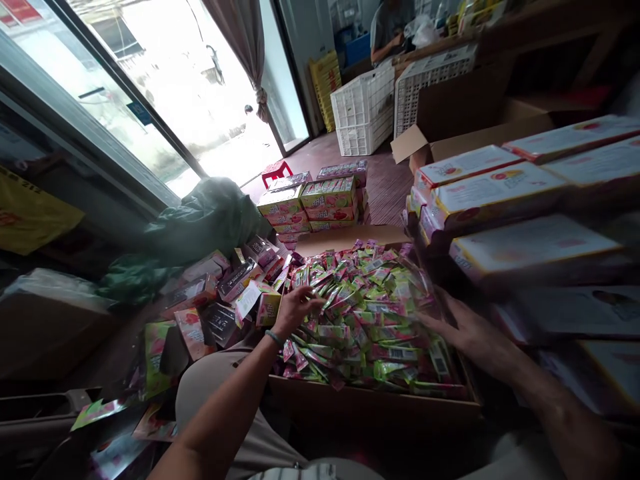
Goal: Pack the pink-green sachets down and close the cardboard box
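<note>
A cardboard box (370, 400) in front of me is heaped with several small green and pink candy packets (365, 300). My left hand (295, 308) reaches over the box's left side, fingers curled down onto the packets; I cannot make out what they grip. My right hand (463, 327) lies at the box's right edge with fingers stretched out flat toward the packets, holding nothing. A thin bracelet sits on my left wrist.
Loose flattened and empty cartons (225, 287) lie left of the box beside a green plastic bag (200, 220). Stacked filled cartons (310, 200) stand behind. More long cartons (500, 193) pile at the right. White crates (365, 110) and a seated person (387, 30) are at the back.
</note>
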Available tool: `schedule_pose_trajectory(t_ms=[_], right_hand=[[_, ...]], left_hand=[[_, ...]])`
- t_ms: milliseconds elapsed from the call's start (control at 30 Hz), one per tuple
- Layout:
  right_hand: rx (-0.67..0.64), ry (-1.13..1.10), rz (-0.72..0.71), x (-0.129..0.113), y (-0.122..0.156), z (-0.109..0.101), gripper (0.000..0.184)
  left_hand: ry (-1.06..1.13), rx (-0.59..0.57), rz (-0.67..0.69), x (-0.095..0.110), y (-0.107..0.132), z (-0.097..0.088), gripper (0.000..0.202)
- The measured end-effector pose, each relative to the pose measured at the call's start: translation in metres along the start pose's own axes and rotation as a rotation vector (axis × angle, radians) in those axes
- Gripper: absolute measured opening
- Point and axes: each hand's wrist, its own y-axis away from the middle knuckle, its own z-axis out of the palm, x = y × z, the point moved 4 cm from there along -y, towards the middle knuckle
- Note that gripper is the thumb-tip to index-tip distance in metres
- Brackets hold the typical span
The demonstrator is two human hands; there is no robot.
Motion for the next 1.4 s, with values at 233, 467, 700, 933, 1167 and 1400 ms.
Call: schedule_pose_trajectory(t_ms=[233, 467, 700, 933, 1167, 1400], right_hand=[[-0.019, -0.085, 0.087, 0.003, 0.004, 0.002, 0.093], [-0.096, -0.07, 0.115, -0.017, 0.009, -0.014, 0.098], [-0.029, -0.089, 0.063, -0.011, 0.016, -0.014, 0.08], [-0.002, -0.079, 0.046, -0.008, 0.018, -0.015, 0.082], [-0.038, -0.04, 0.039, -0.011, 0.02, -0.017, 0.082], [0.02, 0.062, -0.054, 0.008, 0.021, -0.002, 0.079]], left_hand=[[-0.392, 0.095, 0.078, 0.047, -0.067, 0.017, 0.051], [-0.499, -0.231, 0.153, 0.053, -0.119, 0.089, 0.035], [-0.563, -0.189, 0.429, 0.059, -0.081, 0.128, 0.041], [-0.693, -0.299, 0.275, 0.096, -0.169, 0.164, 0.055], [-0.761, -0.611, 0.477, 0.087, -0.123, 0.243, 0.058], [-0.654, -0.741, 0.445, 0.107, -0.119, 0.234, 0.062]])
